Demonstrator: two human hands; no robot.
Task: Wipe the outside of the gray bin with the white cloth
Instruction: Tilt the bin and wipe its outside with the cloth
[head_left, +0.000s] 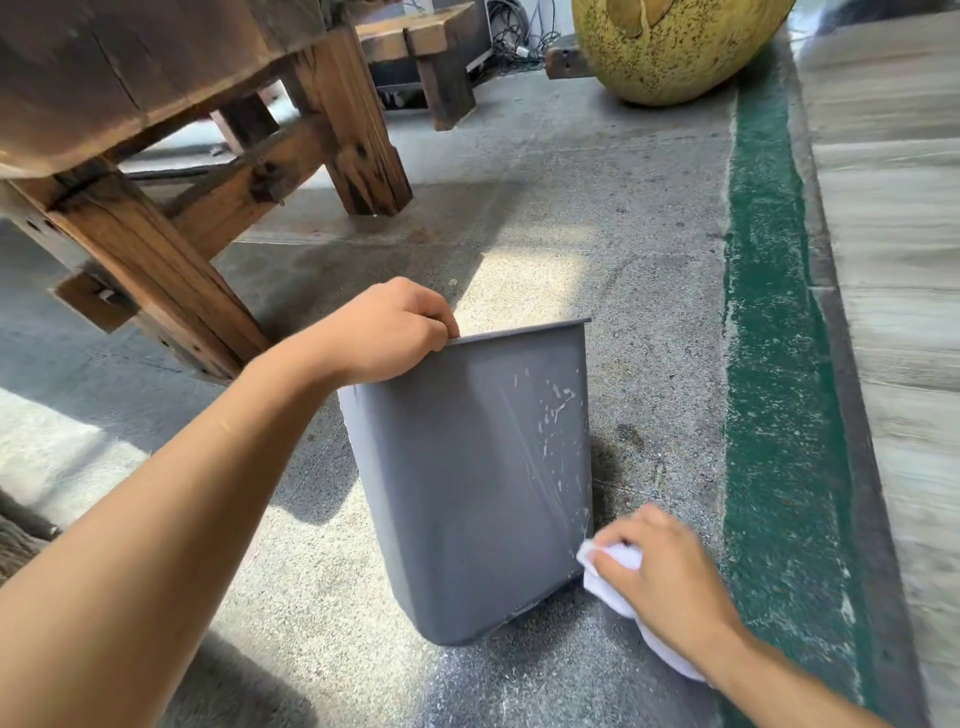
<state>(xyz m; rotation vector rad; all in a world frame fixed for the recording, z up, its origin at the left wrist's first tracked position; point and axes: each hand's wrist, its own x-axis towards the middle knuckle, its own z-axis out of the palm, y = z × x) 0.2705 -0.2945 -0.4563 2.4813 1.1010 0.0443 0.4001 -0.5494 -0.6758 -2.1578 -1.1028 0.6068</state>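
Gray bin, mouth toward 12 o'clock; left hand clasps rim; right hand fingers curled on white cloth at 5 o'clock corner.

The gray bin stands on the concrete floor, which lies bare behind the bin and to its right as far as the green strip. To the bin's left and behind it, the wooden bench leg slants down close to the rim, narrowing the passage on that side. The left hand occupies the bin's upper left rim; the right hand with the white cloth fills the space at its lower right corner. Far behind the bin, a large speckled yellow-green object and a second wooden piece block the floor.
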